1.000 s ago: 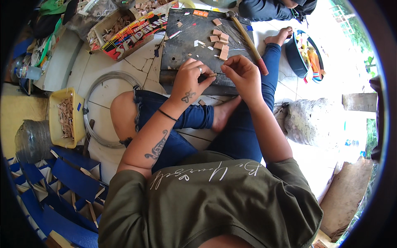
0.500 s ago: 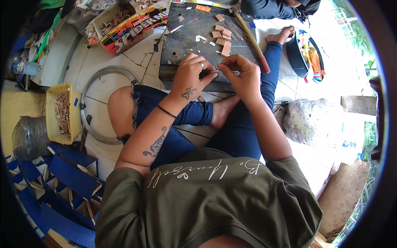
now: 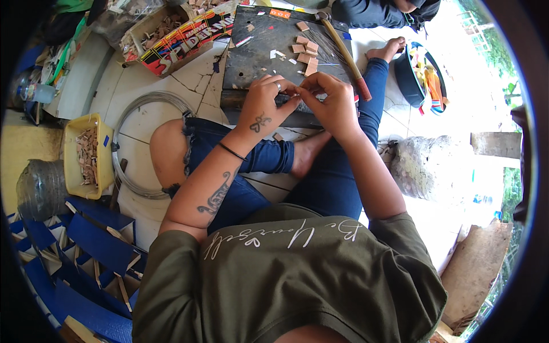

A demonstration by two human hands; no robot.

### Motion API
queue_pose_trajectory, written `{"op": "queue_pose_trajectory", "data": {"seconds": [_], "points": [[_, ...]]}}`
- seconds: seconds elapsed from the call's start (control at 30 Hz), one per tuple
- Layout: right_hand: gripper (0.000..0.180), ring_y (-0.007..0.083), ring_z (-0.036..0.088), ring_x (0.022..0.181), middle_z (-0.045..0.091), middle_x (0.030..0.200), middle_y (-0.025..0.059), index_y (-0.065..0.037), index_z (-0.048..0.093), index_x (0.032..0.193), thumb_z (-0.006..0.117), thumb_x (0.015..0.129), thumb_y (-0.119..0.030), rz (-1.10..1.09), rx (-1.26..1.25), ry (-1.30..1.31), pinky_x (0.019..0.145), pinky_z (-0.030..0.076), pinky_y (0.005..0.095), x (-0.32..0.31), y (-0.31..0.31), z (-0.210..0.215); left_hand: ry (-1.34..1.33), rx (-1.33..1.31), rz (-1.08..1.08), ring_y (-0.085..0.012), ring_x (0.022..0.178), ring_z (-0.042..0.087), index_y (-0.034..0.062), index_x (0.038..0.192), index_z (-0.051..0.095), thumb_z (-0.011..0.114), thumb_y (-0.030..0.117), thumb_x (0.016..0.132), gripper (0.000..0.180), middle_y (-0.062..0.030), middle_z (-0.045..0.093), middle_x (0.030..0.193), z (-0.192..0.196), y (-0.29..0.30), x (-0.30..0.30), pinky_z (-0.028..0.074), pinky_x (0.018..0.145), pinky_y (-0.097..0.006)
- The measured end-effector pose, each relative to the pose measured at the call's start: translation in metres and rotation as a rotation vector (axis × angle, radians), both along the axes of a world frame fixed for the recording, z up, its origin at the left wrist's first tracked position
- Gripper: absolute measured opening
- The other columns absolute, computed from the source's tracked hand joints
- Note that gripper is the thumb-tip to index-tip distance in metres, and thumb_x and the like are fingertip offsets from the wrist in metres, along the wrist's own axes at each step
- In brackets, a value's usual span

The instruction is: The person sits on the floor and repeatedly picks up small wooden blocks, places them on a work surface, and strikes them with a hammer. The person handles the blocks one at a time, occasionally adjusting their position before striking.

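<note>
My hands (image 3: 297,103) crowd the board's (image 3: 251,51) lower edge; its left half lies open. Wood chips (image 3: 306,50) and hammer (image 3: 343,46) block the upper right; a wire coil (image 3: 123,171) rings the left floor.

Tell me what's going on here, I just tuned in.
A person sits cross-legged on a tiled floor, both hands together over the near edge of a dark board. The left hand and right hand pinch something small between their fingertips; it is too tiny to identify. On the board lie small wooden pieces and a hammer. A wire coil and a yellow tub of similar pieces sit to the person's left.
</note>
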State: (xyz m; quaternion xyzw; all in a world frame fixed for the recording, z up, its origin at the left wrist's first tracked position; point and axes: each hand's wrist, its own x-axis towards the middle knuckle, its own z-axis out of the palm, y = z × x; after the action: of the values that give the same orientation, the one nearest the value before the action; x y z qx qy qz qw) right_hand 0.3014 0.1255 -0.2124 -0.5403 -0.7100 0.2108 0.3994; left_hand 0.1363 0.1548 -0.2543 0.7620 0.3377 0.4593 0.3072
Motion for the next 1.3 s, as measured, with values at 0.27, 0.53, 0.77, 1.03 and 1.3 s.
{"op": "queue_pose_trajectory", "data": {"seconds": [0.27,0.53,0.77,1.03,1.3], "points": [[0.033,0.0260,0.068,0.089,0.069,0.099,0.0135,-0.003,0.071,0.101,0.078,0.080,-0.027,-0.203,0.030,-0.104,0.078,0.053,0.0355,0.047,0.018,-0.007,-0.055,0.027,0.028,-0.0269,0.076,0.062,0.0050,0.078,0.069,0.073,0.009,0.080,0.006,-0.0057,0.066,0.078,-0.005,-0.002,0.005,0.045,0.074,-0.038],[0.042,0.0409,0.064,0.100,0.060,0.112,0.0221,-0.008,0.050,0.132,0.058,0.094,-0.024,-0.401,-0.071,-0.636,0.086,0.051,0.0490,0.121,0.049,-0.044,-0.043,0.044,0.024,-0.0247,0.074,0.062,0.0066,0.075,0.067,0.072,0.009,0.081,0.008,-0.0034,0.065,0.077,-0.007,-0.001,0.005,0.043,0.073,-0.037],[0.035,0.0184,0.061,0.066,0.058,0.080,0.0091,-0.002,0.048,0.133,0.049,0.100,-0.014,-0.339,-0.198,0.036,0.061,0.049,0.0318,0.104,0.014,-0.013,-0.054,0.064,0.030,-0.0259,0.074,0.061,0.0066,0.075,0.066,0.071,0.011,0.082,0.010,-0.0039,0.064,0.076,-0.008,-0.002,0.006,0.043,0.073,-0.038],[0.042,0.0168,0.058,0.064,0.059,0.086,0.0087,-0.005,0.044,0.142,0.048,0.100,-0.009,-0.160,-0.473,0.074,0.060,0.048,0.0297,0.054,-0.124,0.065,-0.028,0.148,0.032,-0.0231,0.067,0.061,0.0015,0.076,0.062,0.071,0.007,0.083,0.013,-0.0071,0.062,0.074,-0.011,0.001,0.007,0.046,0.063,-0.033],[0.055,0.0406,0.067,0.091,0.065,0.111,0.0208,-0.018,0.040,0.149,0.051,0.097,-0.006,-0.064,-0.119,-0.295,0.077,0.053,0.0444,0.041,-0.144,0.080,-0.038,0.140,0.005,-0.0217,0.068,0.062,0.0014,0.077,0.062,0.071,0.005,0.083,0.011,-0.0071,0.063,0.075,-0.010,0.002,0.007,0.046,0.063,-0.032]]}}
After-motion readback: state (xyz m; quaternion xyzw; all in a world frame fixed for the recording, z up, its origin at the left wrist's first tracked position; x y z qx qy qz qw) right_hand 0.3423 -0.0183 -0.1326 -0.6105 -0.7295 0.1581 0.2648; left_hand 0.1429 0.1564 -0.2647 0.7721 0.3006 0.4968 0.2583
